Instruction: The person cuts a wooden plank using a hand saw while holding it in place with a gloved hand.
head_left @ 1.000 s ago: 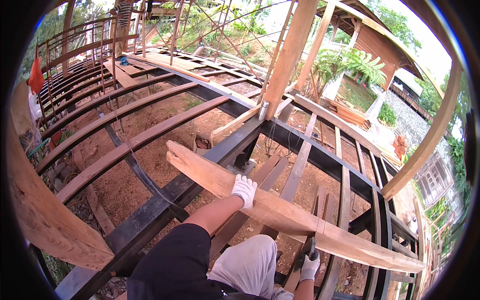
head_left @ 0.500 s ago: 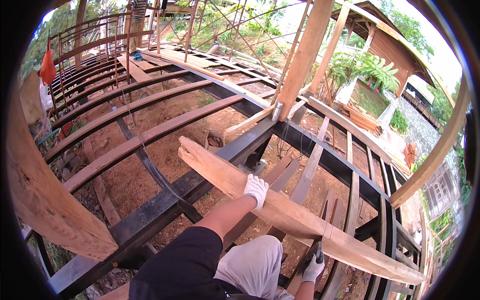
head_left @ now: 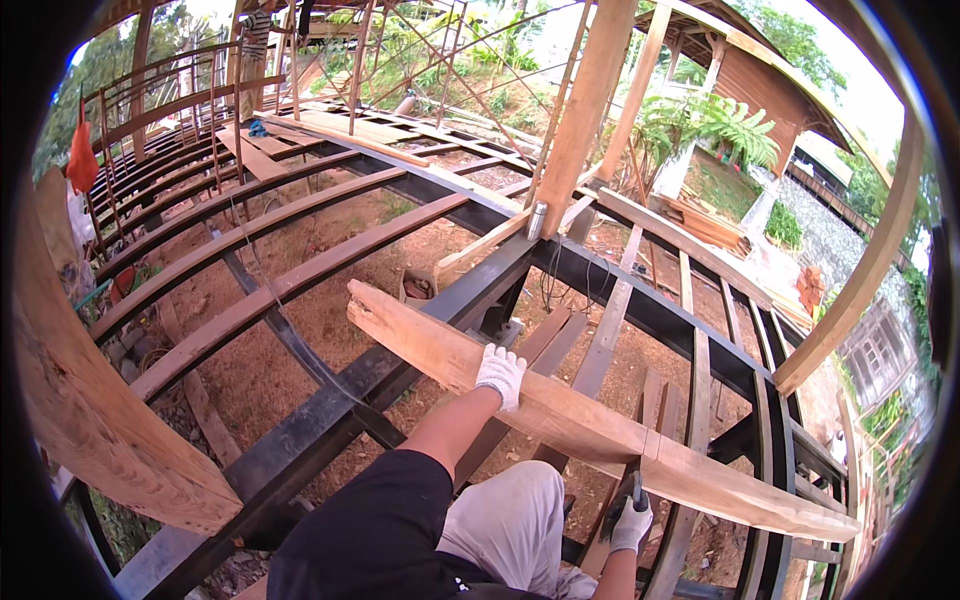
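A long, thick wooden plank [head_left: 570, 417] lies slanting across the dark beams in front of me, its far end rough and split. My left hand [head_left: 502, 378], in a white knit glove, rests on the plank's upper face, fingers spread over it. Lower right, my gloved right hand [head_left: 631, 524] is closed round a black-handled saw [head_left: 638, 492] at the plank's near edge. Most of its blade is hidden or too dark to make out. A thin dark line runs across the plank just above the saw.
Black steel beams [head_left: 470, 300] and wooden joists [head_left: 300, 285] form an open floor frame over bare soil. A wooden post [head_left: 575, 130] rises ahead, and a thick timber [head_left: 120, 400] stands at left. Loose boards [head_left: 265, 160] lie far left, near a person [head_left: 255, 50] in a striped top.
The whole view has shifted slightly, so the surroundings sit a little further left. My left hand stays on the plank, and my right hand with the saw is slightly higher against it.
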Motion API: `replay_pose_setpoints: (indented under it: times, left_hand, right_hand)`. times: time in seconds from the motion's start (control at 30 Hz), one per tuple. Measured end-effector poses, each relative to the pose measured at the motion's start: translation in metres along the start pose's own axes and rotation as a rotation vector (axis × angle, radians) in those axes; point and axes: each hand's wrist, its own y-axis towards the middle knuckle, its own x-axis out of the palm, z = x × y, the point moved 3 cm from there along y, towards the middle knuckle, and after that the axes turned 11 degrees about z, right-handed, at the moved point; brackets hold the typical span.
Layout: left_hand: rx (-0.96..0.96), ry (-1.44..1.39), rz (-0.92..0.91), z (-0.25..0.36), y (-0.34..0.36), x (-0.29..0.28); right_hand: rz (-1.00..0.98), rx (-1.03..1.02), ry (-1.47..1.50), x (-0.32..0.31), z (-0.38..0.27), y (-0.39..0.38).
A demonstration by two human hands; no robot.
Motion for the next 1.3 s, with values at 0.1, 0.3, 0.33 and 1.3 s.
replay_pose_setpoints:
  times: [0.1,0.3,0.33,1.3]
  left_hand:
    - [-0.006,-0.002,0.026,-0.002,-0.002,0.004]
    - [0.018,-0.04,0.025,-0.002,-0.002,0.002]
    - [0.014,-0.051,-0.001,-0.005,-0.003,0.004]
    - [0.018,-0.056,0.039,-0.009,-0.007,0.007]
  right_hand:
    - [-0.001,0.004,-0.024,0.002,0.001,0.001]
    - [0.02,-0.09,-0.046,0.005,0.029,0.017]
    - [0.003,-0.106,-0.037,0.009,0.028,0.017]
    - [0.015,-0.126,-0.192,0.007,0.038,0.021]
